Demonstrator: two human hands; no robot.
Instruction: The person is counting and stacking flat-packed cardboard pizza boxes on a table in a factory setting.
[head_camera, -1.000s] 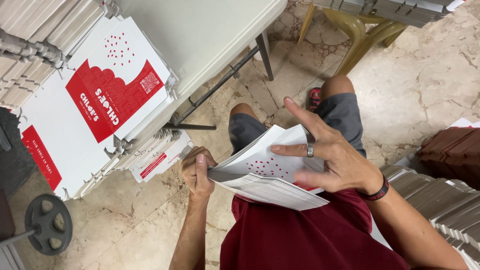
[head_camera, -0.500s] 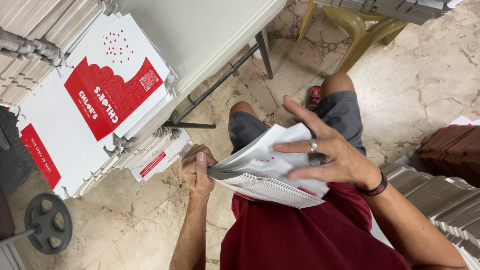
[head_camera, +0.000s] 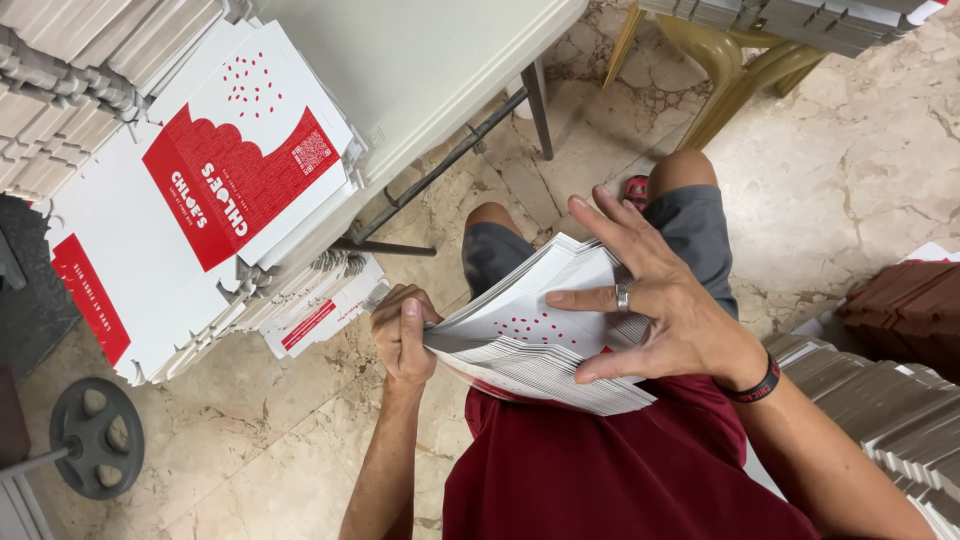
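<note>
Stack of flat cartons (head_camera: 545, 345): a thick bundle of unfolded white cartons with red dots and red print. From my remote feed it sits over the person's lap, between both hands, with the edges fanned out toward the left.

Table (head_camera: 430, 60): pale top with a dark metal leg frame, upper middle of my view. It's well apart from the held bundle.

Big carton pile (head_camera: 215, 200): more of the same flat white-and-red cartons, piled at the left beside the table and leaning out over the floor.

Side stacks (head_camera: 890, 410): more flattened cartons, edge-on, just beside the right arm. There's a brown batch behind them.

Floor (head_camera: 860, 170): beige cracked stone tile.

Plastic chair (head_camera: 735, 65): yellowish legs, top of frame, with another stack sitting on it.

Right hand (head_camera: 660, 305): lying flat on top of the bundle, fingers spread wide and pressing down. Ring on one finger, dark band on the wrist.

Left hand (head_camera: 403, 335): curled tight around the left edge of the bundle, thumb on top, clamping it.

Weight plate (head_camera: 97, 437): dark round disc on the floor, lower left.
</note>
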